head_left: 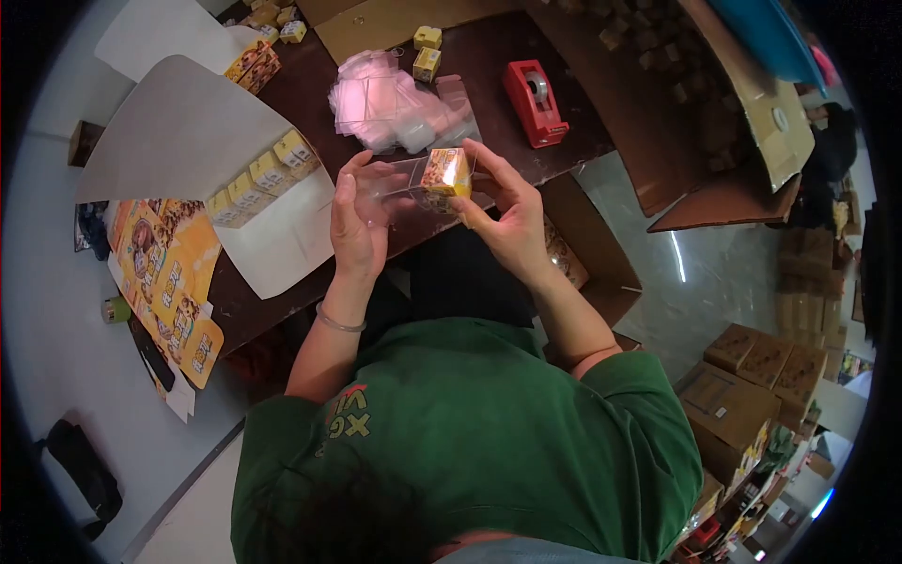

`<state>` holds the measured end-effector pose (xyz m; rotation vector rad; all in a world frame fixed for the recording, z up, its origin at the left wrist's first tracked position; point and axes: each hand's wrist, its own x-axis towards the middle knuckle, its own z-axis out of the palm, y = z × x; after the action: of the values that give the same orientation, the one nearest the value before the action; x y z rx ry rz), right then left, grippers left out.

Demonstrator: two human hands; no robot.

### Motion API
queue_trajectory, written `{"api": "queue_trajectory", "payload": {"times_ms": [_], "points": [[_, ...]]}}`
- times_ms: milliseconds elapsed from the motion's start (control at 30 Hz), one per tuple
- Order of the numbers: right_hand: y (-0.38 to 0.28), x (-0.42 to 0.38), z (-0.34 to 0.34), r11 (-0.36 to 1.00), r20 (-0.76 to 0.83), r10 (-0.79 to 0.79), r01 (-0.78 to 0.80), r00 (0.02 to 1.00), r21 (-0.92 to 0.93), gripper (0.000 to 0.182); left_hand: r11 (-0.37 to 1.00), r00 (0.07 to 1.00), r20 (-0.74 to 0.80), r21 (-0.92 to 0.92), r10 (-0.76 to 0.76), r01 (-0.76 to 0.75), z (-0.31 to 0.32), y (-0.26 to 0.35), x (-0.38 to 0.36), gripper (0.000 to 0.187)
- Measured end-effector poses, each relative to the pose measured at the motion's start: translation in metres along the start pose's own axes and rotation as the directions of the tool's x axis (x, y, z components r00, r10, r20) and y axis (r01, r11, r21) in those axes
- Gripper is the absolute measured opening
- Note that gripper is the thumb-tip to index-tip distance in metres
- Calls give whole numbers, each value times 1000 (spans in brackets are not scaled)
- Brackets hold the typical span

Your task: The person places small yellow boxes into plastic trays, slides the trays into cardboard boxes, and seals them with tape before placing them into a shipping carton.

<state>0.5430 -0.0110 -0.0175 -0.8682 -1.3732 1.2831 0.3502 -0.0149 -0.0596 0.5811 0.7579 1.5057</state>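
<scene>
My left hand (357, 221) holds a clear plastic box (399, 179) from its left side, fingers and thumb curved round it. My right hand (512, 221) grips a small yellow printed box (446, 171) between thumb and fingers, right at the right end of the clear box. Both are held over the table's front edge, above my lap. Just beyond my hands lies a loose pile of flat, pinkish clear plastic pieces (376, 99). Two more small yellow boxes (427, 64) stand behind that pile.
A red tape dispenser (537, 103) stands on the dark table at right. On the left, a row of yellow boxes (258, 179) sits on white card (272, 249), near printed yellow cardboard (164, 273). A large open carton (742, 122) is at far right, with another carton (611, 273) beside my lap.
</scene>
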Motion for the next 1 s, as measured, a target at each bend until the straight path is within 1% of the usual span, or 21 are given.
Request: {"api": "queue_trajectory", "payload": {"times_ms": [33,133,233,333,367,400,467,500,567,600,667,700,733,767,800,833,867,900,967,1000], "points": [[1,-2,3,993,-19,6,-4,1000,115,65,1000,1000,-8,11,12,-12,1,1,-1,45],[6,-5,5,984,-36,-36,42,999,171,67,999,999,-16,39,31,-30,2,5,-6,44],[3,-5,4,984,-46,29,-20,999,176,66,998,1000,9,61,28,-29,-2,1,-8,42],[9,-14,4,996,-5,59,-59,998,67,64,992,998,17,109,61,-63,-1,2,-7,40],[12,-15,4,998,1,-7,7,1000,59,61,989,997,14,122,77,-78,-1,2,-8,40],[15,-16,5,998,-17,-55,55,998,-16,58,986,996,11,136,91,-92,-2,2,-9,39],[18,-19,5,975,-40,-149,141,988,-169,52,990,998,-16,126,67,-64,3,3,-12,39],[14,-20,6,933,-62,-220,192,973,-306,48,991,998,-28,122,53,-49,4,4,-12,39],[3,-21,8,784,-74,-367,266,927,-561,41,980,997,0,185,76,-74,3,3,-11,40],[6,-25,9,894,-69,-267,221,961,-390,33,972,996,11,215,90,-90,2,3,-11,40],[5,-31,10,923,44,-183,186,982,-336,31,950,993,37,289,110,-116,5,-2,-13,42],[7,-27,7,942,147,-166,201,975,-270,31,938,992,50,325,112,-123,6,-5,-17,43],[10,-27,2,977,207,-6,50,978,-208,27,895,976,197,413,90,-166,4,-13,-19,46],[11,-25,-2,982,276,143,-103,950,-156,24,911,978,205,393,48,-127,0,-21,-22,52],[7,-21,-5,988,303,126,-94,945,-121,25,967,980,197,256,-34,-18,3,-17,-22,56],[8,-17,-9,993,336,112,-93,935,-70,26,989,973,199,112,-116,95,5,-11,-22,60],[9,-12,-14,995,369,96,-96,924,-19,27,978,958,211,-34,-196,207,6,-5,-22,64],[8,-8,-21,990,367,136,-144,920,-7,28,937,916,296,-140,-269,321,0,3,-21,66],[11,3,-32,923,368,251,-336,895,189,32,954,904,326,-19,-278,300,4,5,-24,65],[19,6,-35,836,393,311,-445,866,320,35,957,897,339,41,-284,287,6,6,-26,66]]}}
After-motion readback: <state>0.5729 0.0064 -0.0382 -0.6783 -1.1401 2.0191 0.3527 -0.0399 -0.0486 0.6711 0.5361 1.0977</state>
